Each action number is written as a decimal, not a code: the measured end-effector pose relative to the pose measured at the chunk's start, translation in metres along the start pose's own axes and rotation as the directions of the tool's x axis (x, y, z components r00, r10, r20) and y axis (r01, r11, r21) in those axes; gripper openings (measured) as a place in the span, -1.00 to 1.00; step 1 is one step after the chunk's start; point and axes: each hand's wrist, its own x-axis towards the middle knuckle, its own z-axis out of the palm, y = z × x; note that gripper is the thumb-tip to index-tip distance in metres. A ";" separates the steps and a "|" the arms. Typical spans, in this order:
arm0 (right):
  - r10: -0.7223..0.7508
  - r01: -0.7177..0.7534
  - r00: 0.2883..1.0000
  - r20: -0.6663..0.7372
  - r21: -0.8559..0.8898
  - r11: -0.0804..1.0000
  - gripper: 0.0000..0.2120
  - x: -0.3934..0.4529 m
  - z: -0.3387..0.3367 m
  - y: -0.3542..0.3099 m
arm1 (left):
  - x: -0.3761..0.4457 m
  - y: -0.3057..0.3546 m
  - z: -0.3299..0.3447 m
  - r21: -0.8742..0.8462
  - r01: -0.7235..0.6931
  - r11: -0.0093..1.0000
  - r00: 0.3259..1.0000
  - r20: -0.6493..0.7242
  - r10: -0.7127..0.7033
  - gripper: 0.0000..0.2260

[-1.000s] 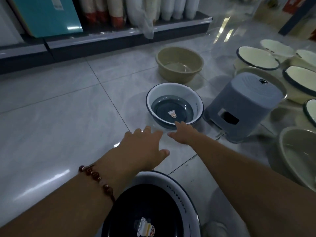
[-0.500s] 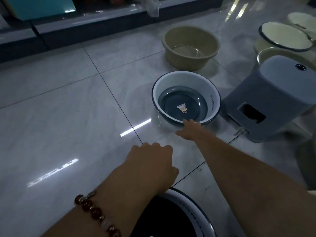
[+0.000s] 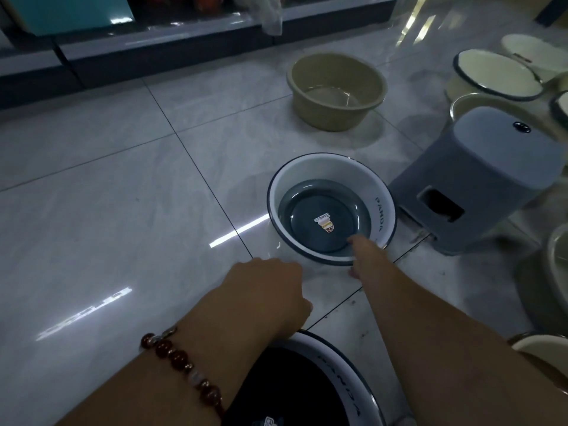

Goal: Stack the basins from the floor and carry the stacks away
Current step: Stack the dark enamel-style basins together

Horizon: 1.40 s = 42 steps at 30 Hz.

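Your right hand [image 3: 367, 256] pinches the white basin [image 3: 332, 210] by its near rim; your left hand [image 3: 267, 298] grips the near basin [image 3: 347, 370].

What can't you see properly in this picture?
- Left hand, head view: its fingers curl down out of sight, so whether they grip the near basin is unclear.
- Near basin: cut off by the bottom edge and covered by the left arm.
- Right hand: the thumb is hidden behind the blue-bottomed basin's rim.
- Sticker in that basin: too small to read.
- Shelf goods: cut off at the top.
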 end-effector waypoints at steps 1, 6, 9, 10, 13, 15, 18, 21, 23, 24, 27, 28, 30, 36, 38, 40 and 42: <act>0.076 -0.086 0.994 0.073 0.142 0.986 -0.69 -0.004 -0.003 -0.003 | -0.001 0.000 -0.001 0.004 0.004 1.000 1.000 0.000 -0.004 -0.55; 0.119 -0.211 0.963 0.241 0.406 0.889 -0.74 -0.017 -0.013 -0.009 | -0.007 0.001 -0.005 0.030 0.012 0.999 1.000 0.015 -0.013 -0.51; 0.112 -0.251 0.935 0.337 0.405 0.879 -0.78 -0.034 -0.018 -0.019 | -0.014 0.003 -0.011 0.044 0.013 0.999 1.000 0.015 -0.014 -0.49; 0.117 -0.265 0.927 0.357 0.401 0.877 -0.81 -0.040 -0.020 -0.023 | -0.016 0.005 -0.012 0.040 0.014 0.999 1.000 0.016 -0.015 -0.49; 0.131 -0.281 0.919 0.373 0.384 0.879 -0.89 -0.060 -0.033 -0.030 | -0.026 0.010 -0.014 0.026 0.006 1.000 1.000 0.003 -0.006 -0.51; 0.143 -0.289 0.918 0.370 0.376 0.880 -0.88 -0.070 -0.047 -0.031 | -0.033 0.013 -0.016 0.031 0.003 1.000 1.000 -0.005 -0.003 -0.51; 0.140 -0.271 0.927 0.349 0.362 0.892 -0.89 -0.089 -0.073 -0.032 | -0.047 0.014 -0.020 0.048 0.002 0.999 1.000 0.004 -0.002 -0.46; 0.093 -0.199 0.941 0.324 0.311 0.929 -0.90 -0.111 -0.101 -0.037 | -0.062 0.012 -0.022 0.051 0.011 0.999 1.000 0.006 -0.011 -0.43; 0.036 -0.129 0.946 0.323 0.271 0.954 -0.89 -0.125 -0.121 -0.039 | -0.073 0.011 -0.022 0.051 0.019 0.998 1.000 0.007 -0.020 -0.41; 0.014 -0.103 0.945 0.326 0.255 0.961 -0.89 -0.133 -0.132 -0.038 | -0.079 0.010 -0.021 0.048 0.024 0.999 1.000 0.005 -0.024 -0.41; -0.043 -0.036 0.944 0.326 0.233 0.972 -0.88 -0.155 -0.168 -0.035 | -0.099 0.009 -0.017 0.049 0.026 0.998 1.000 -0.013 -0.026 -0.41; -0.057 -0.022 0.943 0.328 0.231 0.973 -0.89 -0.163 -0.180 -0.033 | -0.106 0.008 -0.015 0.047 0.025 0.999 1.000 -0.018 -0.024 -0.41; -0.074 0.003 0.939 0.337 0.206 0.978 -0.89 -0.177 -0.204 -0.028 | -0.120 0.006 -0.011 0.020 0.019 1.000 1.000 -0.025 -0.019 -0.42; -0.125 0.100 0.917 0.378 0.086 0.991 -0.84 -0.214 -0.264 -0.007 | -0.156 0.001 0.011 -0.232 -0.004 0.973 0.993 -0.114 -0.023 -0.43; -0.151 0.138 0.904 0.401 0.061 0.989 -0.84 -0.227 -0.278 0.003 | -0.167 0.002 0.019 -0.340 -0.037 0.940 0.986 -0.167 -0.022 -0.49; -0.173 0.166 0.890 0.421 0.054 0.985 -0.86 -0.239 -0.288 0.013 | -0.175 -0.001 0.028 -0.454 -0.044 0.890 0.971 -0.227 -0.068 -0.49; -0.174 0.179 0.873 0.455 0.034 0.983 -0.84 -0.248 -0.294 0.026 | -0.184 -0.010 0.039 -0.588 -0.016 0.808 0.957 -0.243 -0.158 -0.43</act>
